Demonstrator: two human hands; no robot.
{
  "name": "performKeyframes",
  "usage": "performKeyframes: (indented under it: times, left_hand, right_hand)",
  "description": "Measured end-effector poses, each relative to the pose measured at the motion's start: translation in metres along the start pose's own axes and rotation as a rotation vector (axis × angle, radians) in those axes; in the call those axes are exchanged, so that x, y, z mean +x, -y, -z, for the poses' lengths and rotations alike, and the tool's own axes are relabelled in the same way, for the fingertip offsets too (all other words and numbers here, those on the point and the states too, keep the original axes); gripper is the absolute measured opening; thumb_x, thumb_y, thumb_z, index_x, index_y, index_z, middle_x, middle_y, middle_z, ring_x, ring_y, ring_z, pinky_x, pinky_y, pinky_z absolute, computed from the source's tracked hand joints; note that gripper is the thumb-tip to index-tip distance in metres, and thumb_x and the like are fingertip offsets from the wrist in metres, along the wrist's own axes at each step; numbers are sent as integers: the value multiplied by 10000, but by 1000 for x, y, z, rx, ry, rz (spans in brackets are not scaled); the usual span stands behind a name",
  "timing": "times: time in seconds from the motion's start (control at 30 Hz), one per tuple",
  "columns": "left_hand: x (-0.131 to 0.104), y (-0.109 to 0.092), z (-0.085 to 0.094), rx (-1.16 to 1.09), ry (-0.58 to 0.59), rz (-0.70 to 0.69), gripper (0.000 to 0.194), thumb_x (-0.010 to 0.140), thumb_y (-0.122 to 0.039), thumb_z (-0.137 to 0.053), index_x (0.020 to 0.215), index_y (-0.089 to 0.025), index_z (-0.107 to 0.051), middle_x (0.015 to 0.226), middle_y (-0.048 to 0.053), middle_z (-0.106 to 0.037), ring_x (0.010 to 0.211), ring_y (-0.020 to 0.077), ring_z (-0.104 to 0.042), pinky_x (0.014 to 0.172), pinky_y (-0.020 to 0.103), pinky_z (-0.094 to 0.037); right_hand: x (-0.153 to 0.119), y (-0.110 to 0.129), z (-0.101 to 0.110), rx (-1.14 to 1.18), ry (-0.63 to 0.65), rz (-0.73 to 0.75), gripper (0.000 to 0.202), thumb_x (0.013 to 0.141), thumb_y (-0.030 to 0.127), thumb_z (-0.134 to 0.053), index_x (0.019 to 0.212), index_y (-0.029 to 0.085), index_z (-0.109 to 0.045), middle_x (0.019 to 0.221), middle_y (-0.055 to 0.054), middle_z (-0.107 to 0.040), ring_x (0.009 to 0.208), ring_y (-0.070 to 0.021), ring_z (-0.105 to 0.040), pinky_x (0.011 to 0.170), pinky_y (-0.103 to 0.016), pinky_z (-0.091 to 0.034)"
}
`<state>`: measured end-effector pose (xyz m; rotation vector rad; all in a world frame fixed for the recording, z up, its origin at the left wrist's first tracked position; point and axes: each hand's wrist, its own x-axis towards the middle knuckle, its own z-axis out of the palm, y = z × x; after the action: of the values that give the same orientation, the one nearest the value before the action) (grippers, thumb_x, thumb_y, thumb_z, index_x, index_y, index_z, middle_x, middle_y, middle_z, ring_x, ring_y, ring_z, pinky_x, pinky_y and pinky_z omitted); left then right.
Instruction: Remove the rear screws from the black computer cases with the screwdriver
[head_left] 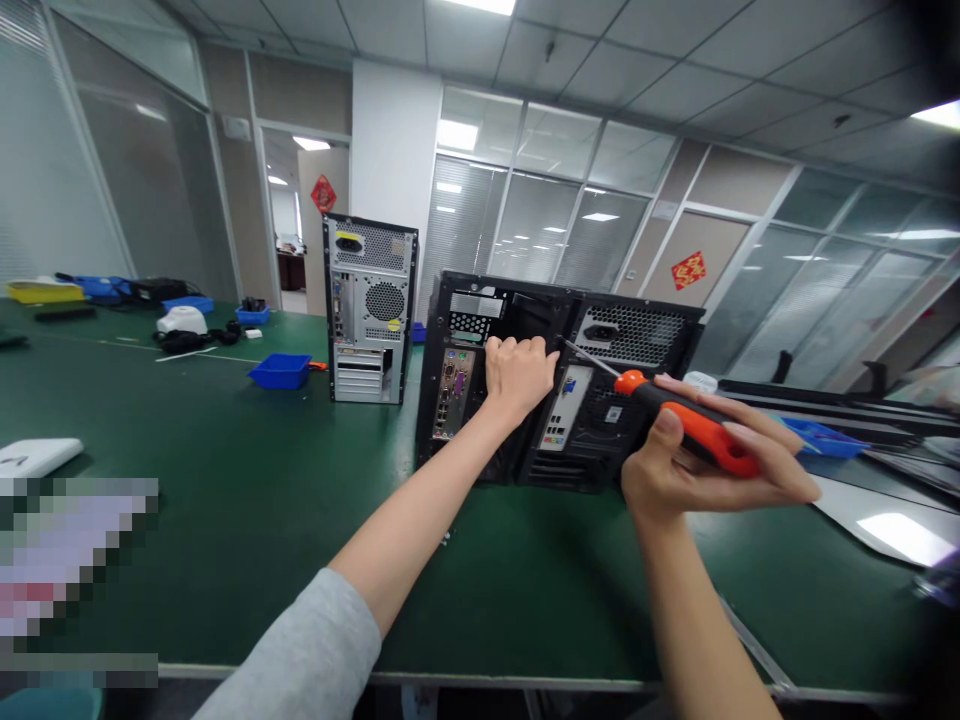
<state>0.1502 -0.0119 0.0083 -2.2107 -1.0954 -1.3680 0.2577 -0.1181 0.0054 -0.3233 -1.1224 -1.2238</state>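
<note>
1. Front edge: we see the near edge of the green surface (315, 530) running across the bottom of the view.
2. Right hand: our right hand (697, 490) grasps the orange-and-black handle of a screwdriver (712, 435), raised above the surface, its shaft pointing left.
3. Left hand: our left hand (517, 375) has its fingers curled at the open bay of the left black case (454, 395); we cannot tell what the fingertips grip.
4. Cases: the left black case and right black case (607, 415) stand upright, side by side; a broad green stretch separates them from the front edge. The screwdriver tip lies near their adjoining edges; contact is unclear.
5. Beyond: a silver case (371, 310) stands apart at left, a blue tray (280, 372) just beside it.
</note>
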Motion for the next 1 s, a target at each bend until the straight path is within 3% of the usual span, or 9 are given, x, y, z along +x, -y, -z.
performKeyframes:
  times: [0.23,0.33,0.47,0.57,0.63,0.73,0.87,1.0]
  left_hand:
    - [0,0,0,-1,3,-7,310,952,-395,-425,868,-168,-621,852,100,-723,847,248,-620,808,408,-314]
    - [0,0,0,0,6,-6,314,951,-400,-427,871,-167,-621,848,97,-723,848,247,-620,811,407,-315]
    - [0,-1,0,3,8,-6,321,954,-404,-420,880,-164,-620,848,99,-722,856,253,-621,805,405,-316]
    - [0,-1,0,7,6,-8,323,954,-405,-419,878,-163,-619,845,95,-722,852,258,-621,804,405,-316]
    - [0,-1,1,10,5,-7,317,952,-402,-426,876,-164,-619,842,93,-721,849,259,-621,805,406,-317]
    - [0,-1,1,11,3,-3,311,950,-398,-429,878,-164,-620,844,93,-721,850,258,-622,805,407,-317]
    - [0,-1,1,5,13,3,298,948,-393,-432,885,-170,-619,857,94,-723,858,256,-621,815,411,-318]
    - [0,-1,0,3,9,3,296,946,-398,-435,891,-172,-619,860,97,-723,863,258,-620,826,412,-316]
  right_hand:
    - [8,-6,13,102,355,161,479,695,155,-734,1013,266,-394,1116,-16,-571,882,-199,-695,653,-390,-628]
    - [19,-6,10,92,368,184,430,728,179,-710,1009,270,-398,1052,-8,-588,858,-186,-694,641,-347,-604]
    - [31,-8,7,9,298,47,464,727,174,-707,1076,269,-415,940,2,-587,785,-173,-676,692,-366,-548]
    - [37,-13,8,69,372,-76,499,733,175,-699,1110,300,-397,990,-1,-552,799,-182,-676,691,-384,-546]
    - [43,-17,8,160,469,-74,537,727,175,-709,1126,318,-378,1042,-5,-531,840,-191,-683,683,-387,-564]
    - [55,-22,10,217,623,79,576,706,185,-733,1134,314,-371,1121,-29,-505,929,-197,-666,708,-387,-589]
    - [73,-19,18,-52,753,333,464,753,206,-696,1104,304,-409,1119,-53,-477,965,-163,-581,647,-288,-581]
    - [92,-3,28,-245,912,449,284,863,273,-567,1129,288,-470,1076,-59,-501,936,-168,-557,599,-260,-545]
